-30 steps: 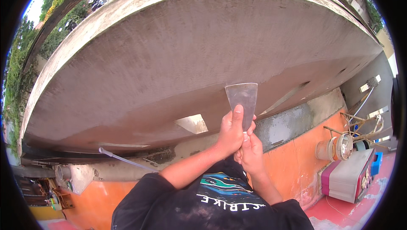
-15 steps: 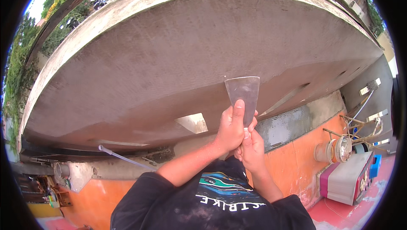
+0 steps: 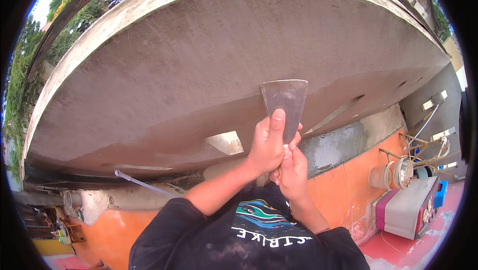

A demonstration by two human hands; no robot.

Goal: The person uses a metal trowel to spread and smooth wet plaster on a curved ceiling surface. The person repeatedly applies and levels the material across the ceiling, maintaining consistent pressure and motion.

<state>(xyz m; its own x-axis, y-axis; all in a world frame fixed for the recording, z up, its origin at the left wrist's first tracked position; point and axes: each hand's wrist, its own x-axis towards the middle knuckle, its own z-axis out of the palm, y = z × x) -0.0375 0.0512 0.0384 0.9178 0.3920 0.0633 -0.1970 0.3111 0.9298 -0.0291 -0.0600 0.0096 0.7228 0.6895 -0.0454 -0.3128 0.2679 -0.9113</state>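
Observation:
Both my hands are on a scraper [image 3: 289, 94] with a wide, flat grey metal blade. My left hand [image 3: 266, 145] is closed round the lower blade, its thumb laid along the blade's face. Below it, my right hand [image 3: 293, 170] grips the handle, which is mostly hidden by my fingers. The blade's broad edge points up and lies at or close against the grey-brown plastered wall [image 3: 164, 70]; whether it touches I cannot tell. Darker, damp-looking plaster spreads across the wall's lower part.
A light opening [image 3: 229, 143] pierces the wall low down. Left of me a pale pole [image 3: 144, 184] slants near my sleeve. On the right stand buckets [image 3: 402, 173], a grey and maroon box-like thing [image 3: 409, 207] and a long-handled brush [image 3: 428, 115]. Orange flooring [image 3: 343, 195] runs below.
The scraper and both my hands have moved slightly up along the wall. My grip on it looks the same.

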